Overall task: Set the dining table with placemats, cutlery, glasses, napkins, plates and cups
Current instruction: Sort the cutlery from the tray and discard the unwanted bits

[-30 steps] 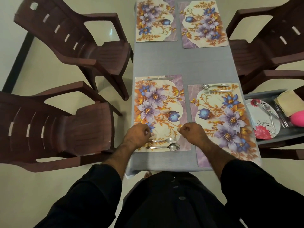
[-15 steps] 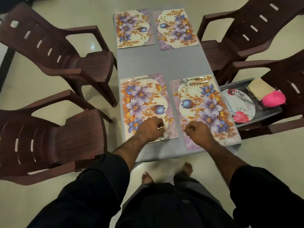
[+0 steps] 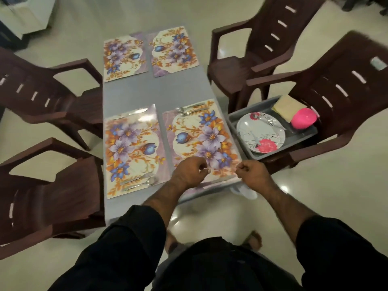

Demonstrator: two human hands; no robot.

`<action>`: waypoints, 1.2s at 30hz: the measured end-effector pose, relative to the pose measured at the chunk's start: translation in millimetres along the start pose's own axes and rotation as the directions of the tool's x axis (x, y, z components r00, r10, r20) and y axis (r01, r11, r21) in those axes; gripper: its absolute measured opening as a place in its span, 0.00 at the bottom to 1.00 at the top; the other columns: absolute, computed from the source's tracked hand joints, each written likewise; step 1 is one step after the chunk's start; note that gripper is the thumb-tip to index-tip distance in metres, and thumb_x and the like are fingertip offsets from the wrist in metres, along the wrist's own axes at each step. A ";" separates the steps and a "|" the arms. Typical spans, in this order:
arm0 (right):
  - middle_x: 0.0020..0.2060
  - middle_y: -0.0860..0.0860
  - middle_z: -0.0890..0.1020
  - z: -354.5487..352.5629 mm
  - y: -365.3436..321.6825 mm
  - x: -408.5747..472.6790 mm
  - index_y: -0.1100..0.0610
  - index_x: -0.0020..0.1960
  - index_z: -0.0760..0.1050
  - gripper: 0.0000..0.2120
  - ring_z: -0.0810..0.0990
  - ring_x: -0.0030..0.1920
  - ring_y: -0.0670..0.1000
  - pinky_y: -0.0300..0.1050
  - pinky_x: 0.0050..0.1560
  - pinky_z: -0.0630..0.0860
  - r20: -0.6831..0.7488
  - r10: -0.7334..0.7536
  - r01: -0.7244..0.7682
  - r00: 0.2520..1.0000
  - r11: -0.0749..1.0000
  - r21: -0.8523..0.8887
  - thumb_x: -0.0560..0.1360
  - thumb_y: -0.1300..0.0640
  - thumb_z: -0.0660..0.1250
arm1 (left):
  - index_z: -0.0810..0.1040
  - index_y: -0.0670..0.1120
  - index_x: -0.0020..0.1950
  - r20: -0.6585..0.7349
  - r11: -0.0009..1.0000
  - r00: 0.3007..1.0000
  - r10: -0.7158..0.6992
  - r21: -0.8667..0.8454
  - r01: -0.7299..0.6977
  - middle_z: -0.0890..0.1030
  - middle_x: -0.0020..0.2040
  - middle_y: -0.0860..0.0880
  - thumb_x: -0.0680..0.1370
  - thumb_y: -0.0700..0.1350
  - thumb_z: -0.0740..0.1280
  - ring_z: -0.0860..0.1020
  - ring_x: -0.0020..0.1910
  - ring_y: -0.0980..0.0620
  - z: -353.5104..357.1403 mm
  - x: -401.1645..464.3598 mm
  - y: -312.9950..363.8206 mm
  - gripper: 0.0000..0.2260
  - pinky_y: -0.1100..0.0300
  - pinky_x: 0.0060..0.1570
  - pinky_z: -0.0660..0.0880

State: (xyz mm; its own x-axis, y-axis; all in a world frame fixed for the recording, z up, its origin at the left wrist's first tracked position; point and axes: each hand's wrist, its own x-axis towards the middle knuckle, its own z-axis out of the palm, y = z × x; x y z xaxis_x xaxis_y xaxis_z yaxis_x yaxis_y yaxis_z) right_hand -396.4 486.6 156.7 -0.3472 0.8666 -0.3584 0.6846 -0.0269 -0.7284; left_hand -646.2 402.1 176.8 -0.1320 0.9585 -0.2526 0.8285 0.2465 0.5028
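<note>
Four floral placemats lie on the grey table (image 3: pixel 155 91). The near-left placemat (image 3: pixel 131 148) carries a fork and spoon (image 3: pixel 144 182) at its near edge and a knife (image 3: pixel 134 113) at its far edge. The near-right placemat (image 3: pixel 199 139) has a spoon and fork (image 3: pixel 190 110) at its far edge. My left hand (image 3: pixel 190 172) and my right hand (image 3: pixel 253 173) hover over that mat's near edge, both with fingers curled, and I see nothing in either. The two far placemats (image 3: pixel 122 56) (image 3: pixel 174 51) are bare.
A grey tray (image 3: pixel 294 143) sits on the brown chair (image 3: pixel 336 91) at the right, holding a flowered plate (image 3: pixel 260 133) with cutlery on it, folded napkins (image 3: pixel 286 106) and a pink cup (image 3: pixel 304 118). Three more brown chairs flank the table.
My hands left the fork and spoon on the near-left placemat and moved right to the near-right placemat's near edge. My view shifted right as well.
</note>
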 end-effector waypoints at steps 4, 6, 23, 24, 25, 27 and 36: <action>0.32 0.48 0.85 -72.7 51.0 2.6 0.52 0.38 0.82 0.11 0.84 0.36 0.50 0.45 0.42 0.80 -0.052 0.055 -0.054 0.997 0.998 0.010 0.75 0.49 0.76 | 0.83 0.49 0.49 -0.018 1.000 1.000 -0.017 0.013 0.018 0.86 0.49 0.49 0.79 0.50 0.71 0.82 0.49 0.46 21.8 27.7 64.2 0.05 0.52 0.48 0.78; 0.31 0.47 0.84 -101.1 65.4 6.6 0.51 0.36 0.81 0.12 0.83 0.34 0.48 0.44 0.42 0.79 -0.083 0.056 -0.056 0.995 0.998 0.006 0.76 0.49 0.76 | 0.83 0.51 0.49 -0.022 1.000 1.000 -0.019 -0.003 0.019 0.86 0.48 0.50 0.79 0.51 0.71 0.82 0.48 0.47 29.1 42.7 90.1 0.05 0.52 0.48 0.79; 0.31 0.46 0.82 -218.2 152.3 121.3 0.50 0.37 0.81 0.10 0.83 0.36 0.50 0.54 0.46 0.83 -0.087 0.210 -0.212 0.974 0.977 -0.008 0.76 0.51 0.75 | 0.81 0.52 0.47 0.253 0.993 0.967 -0.022 -0.110 0.051 0.85 0.46 0.53 0.77 0.57 0.70 0.82 0.47 0.48 122.2 227.6 184.4 0.09 0.52 0.49 0.80; 0.30 0.46 0.82 -226.1 152.7 132.8 0.51 0.35 0.80 0.12 0.82 0.35 0.50 0.51 0.44 0.81 -0.103 0.223 -0.225 0.969 0.974 -0.009 0.77 0.52 0.75 | 0.81 0.52 0.48 0.284 0.994 0.958 -0.026 -0.096 0.055 0.84 0.46 0.53 0.77 0.57 0.71 0.82 0.47 0.48 122.9 239.6 187.6 0.09 0.52 0.49 0.80; 0.29 0.47 0.82 -232.3 151.7 143.0 0.52 0.35 0.79 0.13 0.81 0.34 0.49 0.49 0.43 0.79 -0.114 0.235 -0.237 0.965 0.972 -0.004 0.77 0.53 0.75 | 0.81 0.52 0.48 0.314 0.995 0.949 -0.029 -0.086 0.058 0.84 0.46 0.53 0.77 0.57 0.71 0.81 0.47 0.48 122.9 250.1 190.6 0.09 0.53 0.49 0.80; 0.29 0.49 0.82 -238.1 151.1 165.9 0.54 0.35 0.80 0.13 0.81 0.34 0.49 0.48 0.42 0.77 -0.110 0.251 -0.251 0.962 0.968 0.012 0.77 0.53 0.75 | 0.81 0.53 0.48 0.370 0.995 0.927 -0.054 -0.062 0.083 0.85 0.48 0.51 0.77 0.56 0.72 0.81 0.49 0.47 124.8 272.0 192.5 0.08 0.53 0.51 0.80; 0.36 0.46 0.85 -209.9 199.6 300.7 0.52 0.42 0.82 0.06 0.84 0.39 0.49 0.46 0.43 0.79 0.175 0.267 -0.247 0.948 0.960 -0.130 0.77 0.53 0.73 | 0.82 0.52 0.60 0.417 0.943 0.857 -0.303 -0.001 0.333 0.85 0.61 0.47 0.80 0.57 0.69 0.81 0.60 0.43 189.3 362.7 172.0 0.13 0.55 0.55 0.76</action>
State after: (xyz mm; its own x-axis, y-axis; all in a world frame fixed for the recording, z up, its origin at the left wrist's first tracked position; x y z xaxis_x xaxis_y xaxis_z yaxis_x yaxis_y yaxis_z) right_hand -229.6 846.4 26.2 -0.2579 0.7269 -0.6364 0.8266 -0.1751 -0.5349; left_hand -448.6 765.2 15.2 -0.1368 0.6874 -0.7133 0.7366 0.5521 0.3908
